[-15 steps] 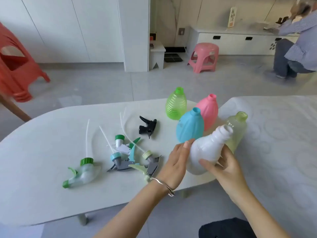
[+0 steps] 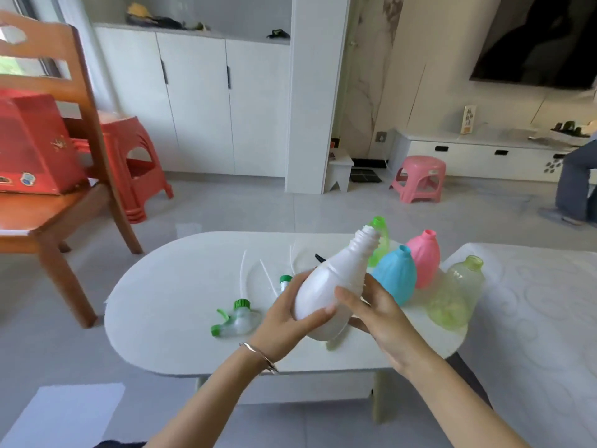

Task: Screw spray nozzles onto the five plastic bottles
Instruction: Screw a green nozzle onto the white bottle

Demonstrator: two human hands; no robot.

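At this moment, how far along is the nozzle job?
Done: nothing; all five necks are bare. In hand: the white bottle, tilted, gripped by the left hand and right hand. Left to do: that one plus the green bottle, blue bottle, pink bottle and pale yellow-green bottle standing on the table. The clear nozzle with green collar lies loose there; others are partly hidden.

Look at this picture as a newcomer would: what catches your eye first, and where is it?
The white bottle, capless and tilted, held by the left hand and the right hand over the white table, draws the eye first. Just right of it stand a blue bottle and a pink bottle, bright against the pale room. At far left, a red stool sits behind a wooden chair.
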